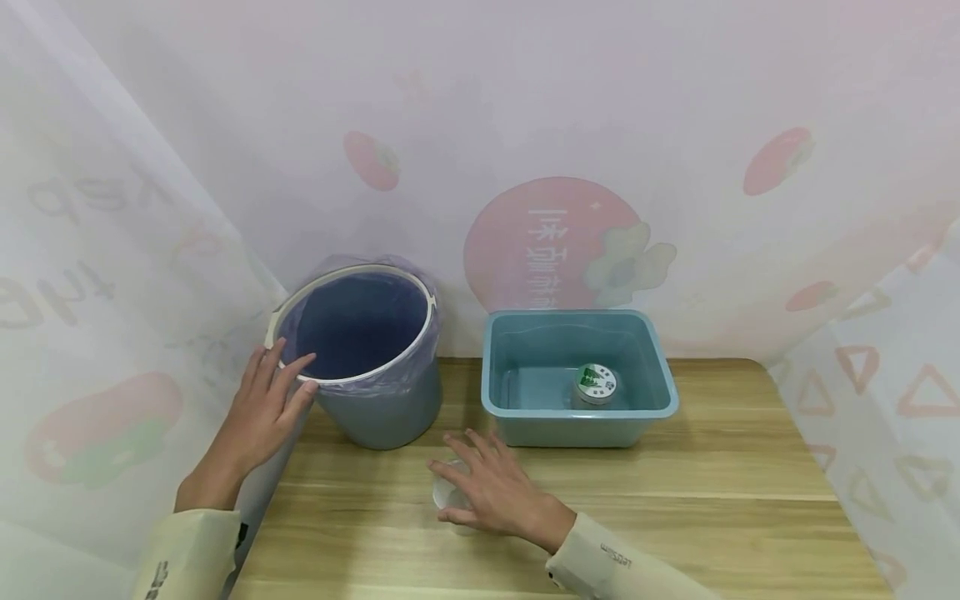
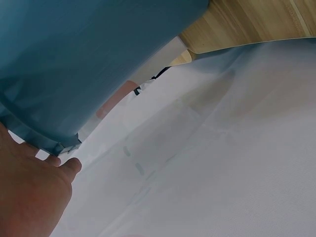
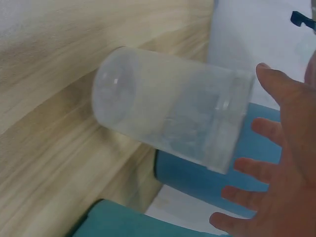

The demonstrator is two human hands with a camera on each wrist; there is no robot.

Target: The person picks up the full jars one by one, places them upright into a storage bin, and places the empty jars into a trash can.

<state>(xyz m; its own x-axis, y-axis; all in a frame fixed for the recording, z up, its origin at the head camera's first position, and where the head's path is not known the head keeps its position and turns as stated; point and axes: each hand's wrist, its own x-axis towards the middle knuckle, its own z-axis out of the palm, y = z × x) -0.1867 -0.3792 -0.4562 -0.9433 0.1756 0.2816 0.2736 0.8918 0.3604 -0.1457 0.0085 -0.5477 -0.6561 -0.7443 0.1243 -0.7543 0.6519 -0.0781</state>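
My left hand [image 1: 258, 408] rests its spread fingers on the near-left rim of a blue-grey trash bin [image 1: 386, 417], which has a white ring and a thin purple liner. From the left wrist view, the fingers sit at the bin's lip [image 2: 34, 136]. My right hand [image 1: 495, 492] hovers over a clear plastic cup [image 3: 168, 103] standing upright on the table. Its fingers are spread around the cup's top in the right wrist view, with the palm above. Seen from the head, the hand hides most of the cup.
A teal rectangular basin [image 1: 577, 429] stands right of the bin. Inside it is a round container [image 1: 596, 383] with a white and green lid. The wooden table [image 1: 735, 500] meets a printed curtain [image 1: 600, 100] at the back and sides.
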